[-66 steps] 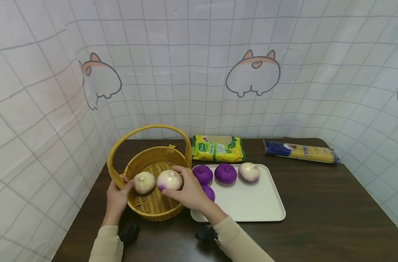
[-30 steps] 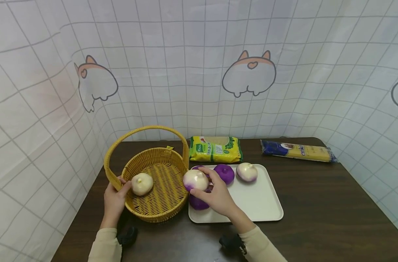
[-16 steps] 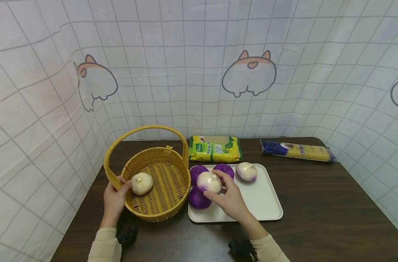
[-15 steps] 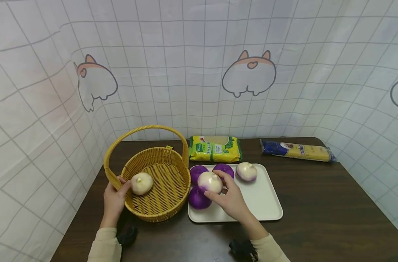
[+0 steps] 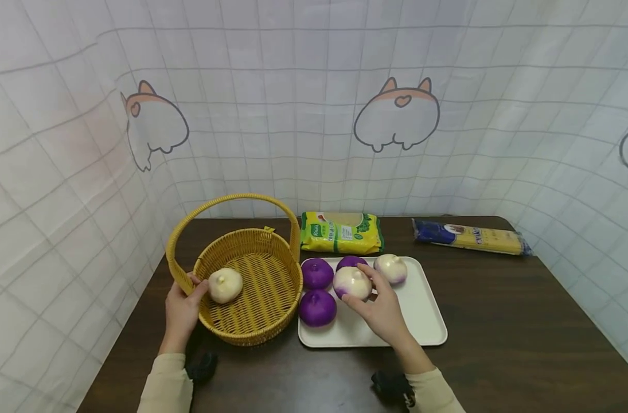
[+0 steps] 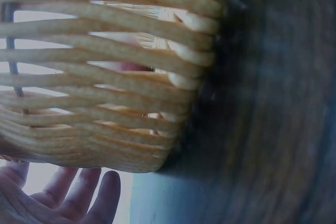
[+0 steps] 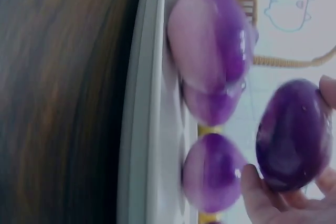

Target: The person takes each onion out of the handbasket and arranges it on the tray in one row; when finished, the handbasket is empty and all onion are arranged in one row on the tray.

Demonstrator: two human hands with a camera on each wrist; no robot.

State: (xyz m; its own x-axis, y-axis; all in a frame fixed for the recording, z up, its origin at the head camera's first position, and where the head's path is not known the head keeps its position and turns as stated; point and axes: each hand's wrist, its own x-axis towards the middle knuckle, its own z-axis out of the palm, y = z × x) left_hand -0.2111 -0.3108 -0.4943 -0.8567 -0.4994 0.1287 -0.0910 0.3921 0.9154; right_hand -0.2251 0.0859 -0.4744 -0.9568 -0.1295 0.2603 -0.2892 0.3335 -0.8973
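My right hand (image 5: 379, 307) holds a white-and-purple turnip (image 5: 352, 283) between thumb and fingers, over the white tray (image 5: 391, 327). Its dark purple underside faces the right wrist camera, and the turnip (image 7: 294, 135) is raised off the tray there. Two purple turnips lie at the tray's left end, a front one (image 5: 318, 308) and one behind it (image 5: 316, 273). Another purple turnip (image 5: 351, 261) is partly hidden behind the held one. My left hand (image 5: 182, 310) grips the left rim of the yellow wicker basket (image 5: 249, 335), below its handle, thumb inside. A pale turnip (image 5: 225, 285) sits in the basket near that thumb.
Another white turnip (image 5: 391, 268) lies at the tray's back. Behind the tray is a yellow-green packet (image 5: 341, 233), and a long blue-and-yellow packet (image 5: 471, 237) lies at the back right. A patterned cloth (image 5: 314, 126) hangs behind the dark table (image 5: 520, 321).
My right hand has carried the turnip out of the basket and rightward over the tray, past the two left purple ones. My left hand stays at the basket rim.
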